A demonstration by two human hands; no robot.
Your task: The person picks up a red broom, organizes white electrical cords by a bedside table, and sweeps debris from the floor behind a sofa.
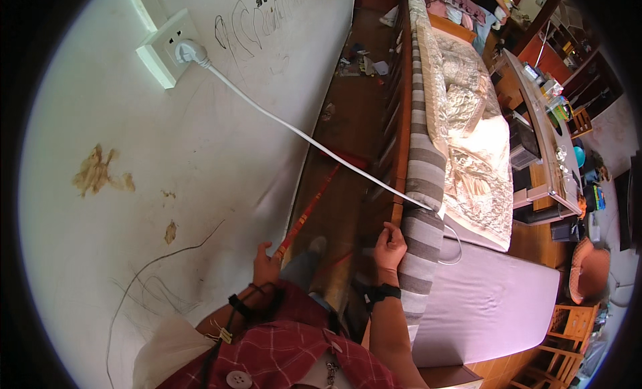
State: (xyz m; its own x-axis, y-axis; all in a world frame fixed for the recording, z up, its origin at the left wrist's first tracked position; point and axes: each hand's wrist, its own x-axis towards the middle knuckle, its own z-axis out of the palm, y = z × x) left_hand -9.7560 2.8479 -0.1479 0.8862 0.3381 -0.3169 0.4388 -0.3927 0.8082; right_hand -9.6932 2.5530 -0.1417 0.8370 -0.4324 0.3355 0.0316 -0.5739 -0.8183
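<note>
My left hand is closed around the red patterned handle of a broom. The handle slants away from me to a dark red head low on the floor, partly hidden under a white power cord. My right hand is curled at the top of a wooden back rail of a sofa or daybed, beside a grey striped cushion. Its fingers partly cover the rail. The cord runs taut from a plug in a wall socket across the gap to the cushion.
A stained, scribbled white wall stands at my left. Litter lies farther along the narrow floor gap. Right of the rail are a shiny quilt, a pale mattress and a long table. Another person is far off.
</note>
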